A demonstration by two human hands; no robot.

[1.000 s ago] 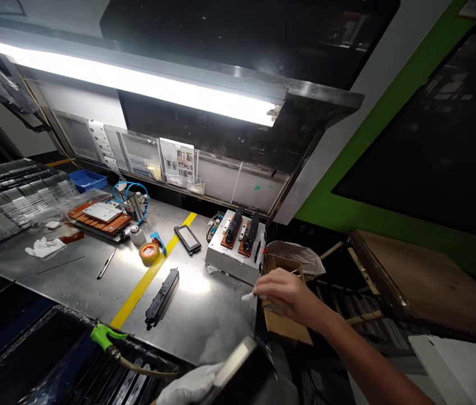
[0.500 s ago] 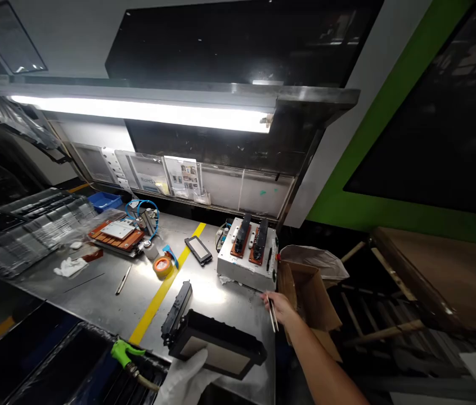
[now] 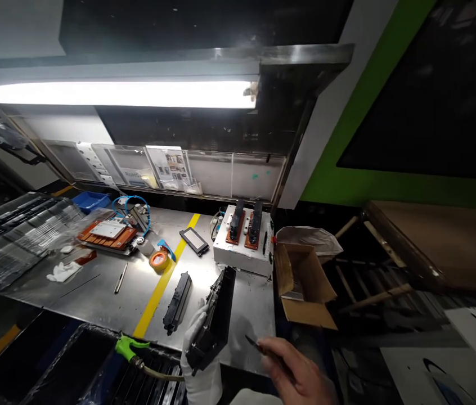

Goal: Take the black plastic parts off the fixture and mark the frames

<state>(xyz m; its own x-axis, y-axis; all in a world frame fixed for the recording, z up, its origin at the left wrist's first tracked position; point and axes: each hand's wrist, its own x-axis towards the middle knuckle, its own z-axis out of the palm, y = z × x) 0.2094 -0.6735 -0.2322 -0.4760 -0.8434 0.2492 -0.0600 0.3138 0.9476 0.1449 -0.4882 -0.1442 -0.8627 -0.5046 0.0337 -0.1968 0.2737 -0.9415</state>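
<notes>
My left hand, in a white glove, grips a black rectangular frame part and holds it upright on edge over the front of the steel bench. My bare right hand is low at the bottom, just right of the frame, pinching a thin dark tool that looks like tweezers, its tip pointing left toward the frame. A long black strip part lies on the bench left of the frame, beside the yellow line.
A white box fixture with two orange-and-black holders stands at the bench's right rear. An open cardboard box hangs off the right edge. An orange tape roll, small black frame, orange jig and green air gun are nearby.
My left hand turned the black frame from lying flat to standing on edge. My right hand drew back from the cardboard box toward me, with the thin tool in it.
</notes>
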